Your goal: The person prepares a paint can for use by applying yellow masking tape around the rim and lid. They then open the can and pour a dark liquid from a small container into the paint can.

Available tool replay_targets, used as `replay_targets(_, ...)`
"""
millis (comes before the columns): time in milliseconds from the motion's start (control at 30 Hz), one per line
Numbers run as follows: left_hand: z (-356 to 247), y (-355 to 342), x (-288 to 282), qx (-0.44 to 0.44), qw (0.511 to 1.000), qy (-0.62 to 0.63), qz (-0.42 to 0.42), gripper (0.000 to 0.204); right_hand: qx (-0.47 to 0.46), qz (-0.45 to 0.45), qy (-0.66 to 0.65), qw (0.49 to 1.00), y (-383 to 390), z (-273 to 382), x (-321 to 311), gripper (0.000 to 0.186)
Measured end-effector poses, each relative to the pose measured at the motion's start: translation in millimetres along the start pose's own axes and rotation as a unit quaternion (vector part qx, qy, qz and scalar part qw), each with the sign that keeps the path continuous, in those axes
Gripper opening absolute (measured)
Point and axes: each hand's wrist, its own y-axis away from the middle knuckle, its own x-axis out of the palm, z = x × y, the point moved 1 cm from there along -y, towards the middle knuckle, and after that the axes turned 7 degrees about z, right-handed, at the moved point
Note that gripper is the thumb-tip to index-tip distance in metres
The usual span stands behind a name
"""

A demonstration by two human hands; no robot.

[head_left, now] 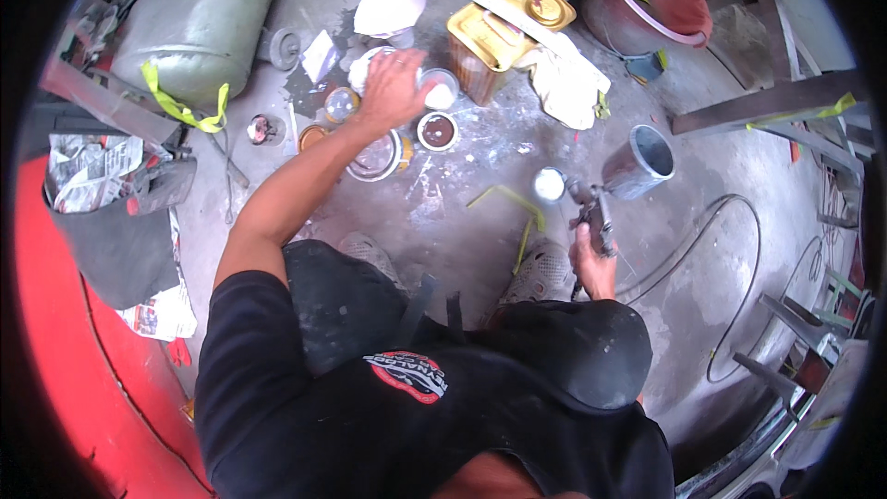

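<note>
My left hand (393,88) reaches palm-down over the containers, its thumb apart from the fingers. The fingers lie by a white cloth-like lump (362,71), and the thumb touches or nearly touches a clear plastic cup (442,91) with white contents. Just nearer stands a small tub of dark brown paint (437,131), beside a round lidded can (374,159). At right, my right hand (594,263) is closed around a spray gun (596,214), held upright near my right shoe. Close to the gun is a small container with a bright white top (549,185).
A gold square tin (476,32) carries a long flat strip (499,9); a pale cloth (565,92) lies beside it. A grey pail (637,166) stands right, with a dark hose (758,240) looping behind. A grey cylindrical tank (189,32) and a reddish bucket (647,0) stand farther off.
</note>
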Motion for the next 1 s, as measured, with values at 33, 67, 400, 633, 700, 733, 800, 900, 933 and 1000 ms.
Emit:
replay_targets(33,3,-5,2,-0.016,0.999,0.024,-0.02,0.052,0.0,-0.032,-0.028,0.999,-4,2,-3,0.034)
replay_targets(67,8,-2,1,-0.011,0.999,0.018,-0.04,0.043,-0.006,-0.078,-0.062,0.995,-7,0,-5,0.038)
replay_targets(400,-3,-6,1,0.025,0.996,0.051,-0.074,0.027,-0.07,-0.466,-0.187,0.862,-24,31,-100,0.052)
replay_targets(633,-8,-2,-2,0.036,0.996,0.068,-0.053,0.028,-0.077,-0.47,-0.173,0.862,-33,30,-110,0.052)
replay_targets(700,-6,2,-4,0.03,0.996,0.057,-0.055,0.029,-0.071,-0.468,-0.163,0.866,-35,30,-106,0.052)
replay_targets(733,-5,4,-5,0.026,0.997,0.052,-0.056,0.029,-0.074,-0.471,-0.162,0.864,-36,30,-104,0.051)
replay_targets(800,-4,5,-8,0.025,0.996,0.046,-0.065,0.03,-0.078,-0.473,-0.159,0.863,-37,29,-101,0.051)
replay_targets(900,-6,3,-13,0.028,0.994,0.043,-0.1,0.03,-0.081,-0.472,-0.156,0.864,-37,24,-97,0.046)
replay_targets(933,-12,1,-15,0.03,0.992,0.044,-0.115,0.03,-0.079,-0.471,-0.158,0.864,-37,23,-96,0.043)
replay_targets(1000,-22,-3,-24,0.056,0.986,0.054,-0.147,0.031,-0.09,-0.472,-0.153,0.863,-38,15,-94,0.042)
